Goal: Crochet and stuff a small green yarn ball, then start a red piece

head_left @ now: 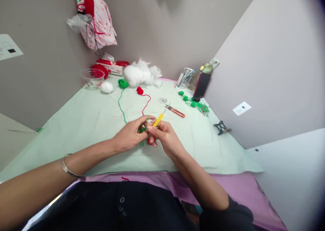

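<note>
Close together over the front of the table are my two hands. Between the fingers of my left hand [130, 134] is a small green crochet piece [142, 130], partly hidden, with a green strand running up by the forefinger. My right hand [166, 136] grips a crochet hook with a yellow handle [158, 120], its thin metal shaft slanting up and away. A bit of red yarn [149, 142] shows below the fingers. Green yarn leads back to a green ball [123, 84], and red yarn to a small red ball [139, 90].
Behind the hands lie orange thread snips [176, 111] and a small clear round case [163, 100]. White stuffing [142, 73], a white yarn ball [107, 87] and a clear tub [92, 78] sit further back. On the right are green crocheted pieces [193, 104], a phone [202, 85] and a black claw clip [222, 127].
</note>
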`<state>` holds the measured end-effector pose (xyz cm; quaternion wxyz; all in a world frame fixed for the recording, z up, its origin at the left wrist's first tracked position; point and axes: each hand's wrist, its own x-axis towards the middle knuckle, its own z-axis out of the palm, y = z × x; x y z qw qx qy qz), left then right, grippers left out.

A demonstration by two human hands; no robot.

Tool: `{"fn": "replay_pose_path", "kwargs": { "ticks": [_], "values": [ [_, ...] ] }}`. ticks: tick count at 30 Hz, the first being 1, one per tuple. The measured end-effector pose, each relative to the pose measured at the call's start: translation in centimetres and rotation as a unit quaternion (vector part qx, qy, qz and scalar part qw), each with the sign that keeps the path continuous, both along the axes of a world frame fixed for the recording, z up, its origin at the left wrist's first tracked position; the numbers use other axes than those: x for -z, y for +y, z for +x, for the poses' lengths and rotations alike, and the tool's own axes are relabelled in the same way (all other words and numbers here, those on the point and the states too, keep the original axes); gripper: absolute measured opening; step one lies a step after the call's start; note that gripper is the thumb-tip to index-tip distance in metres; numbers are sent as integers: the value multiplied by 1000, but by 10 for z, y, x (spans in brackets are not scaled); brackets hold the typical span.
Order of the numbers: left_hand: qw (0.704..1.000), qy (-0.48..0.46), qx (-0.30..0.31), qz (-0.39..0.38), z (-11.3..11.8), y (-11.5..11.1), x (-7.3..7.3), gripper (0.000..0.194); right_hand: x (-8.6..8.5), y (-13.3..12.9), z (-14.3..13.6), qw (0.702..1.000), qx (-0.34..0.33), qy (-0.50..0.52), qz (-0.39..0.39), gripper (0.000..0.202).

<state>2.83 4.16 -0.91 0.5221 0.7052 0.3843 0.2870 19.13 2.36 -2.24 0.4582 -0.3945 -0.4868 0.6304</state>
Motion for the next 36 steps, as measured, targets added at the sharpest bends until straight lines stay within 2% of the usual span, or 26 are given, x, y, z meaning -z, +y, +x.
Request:
{"fn": "replay_pose_path", "kwargs": {
  "ticks": [2, 6, 10, 14, 18, 22, 25, 29, 33, 36],
  "values": [
    [1000, -21, 9, -19, -2, 1, 2, 61, 0, 0, 0, 1000, -5, 2, 6, 35],
    [988, -84, 36, -123, -8, 2, 8, 64, 0, 1, 6, 999, -21, 25, -5, 33],
    [975, -145, -3, -168, -9, -7, 9, 73, 0, -5, 8, 998, 6, 62, -11, 32],
    [956, -205, -34, -205, -6, -21, 1, 81, 3, -15, 4, 992, 59, 113, -5, 30],
    [943, -228, -38, -239, -8, -29, -8, 85, 8, -26, 6, 990, 45, 125, 47, 24],
    [926, -260, 27, -271, -11, -33, -11, 88, 9, -37, 13, 985, 16, 111, 134, 11],
    [910, -272, 51, -309, -10, -34, -10, 82, 7, -42, 14, 973, 36, 116, 197, 7],
    [900, -297, -6, -320, -5, -35, -8, 65, 6, -46, 9, 961, 90, 80, 247, 11],
    [898, -308, -45, -311, -3, -39, -6, 62, 7, -48, 6, 960, 126, 19, 250, 12],
    [902, -307, -55, -297, -5, -42, -6, 55, 7, -49, 6, 958, 147, 14, 246, 11]
  ]
}}
